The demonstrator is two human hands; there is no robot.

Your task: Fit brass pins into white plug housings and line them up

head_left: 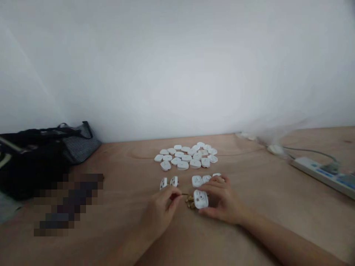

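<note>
In the middle of the table, my right hand grips a squarish white plug housing by its edges, with the hollow inner side facing up. A small pile of brass pieces lies just left of that housing. My left hand is closed in a pinch on a thin, dark-shafted tool with some red at the fingers; its exact kind is unclear. The tool points right, toward the brass pieces. Beyond my left hand stand two white plug parts. More open housings sit behind my right hand, which partly covers them.
A cluster of several white plug parts is spread farther back. On the right lies a white power strip with a grey cable and clear plastic. A black bag and a pixelated dark object are on the left.
</note>
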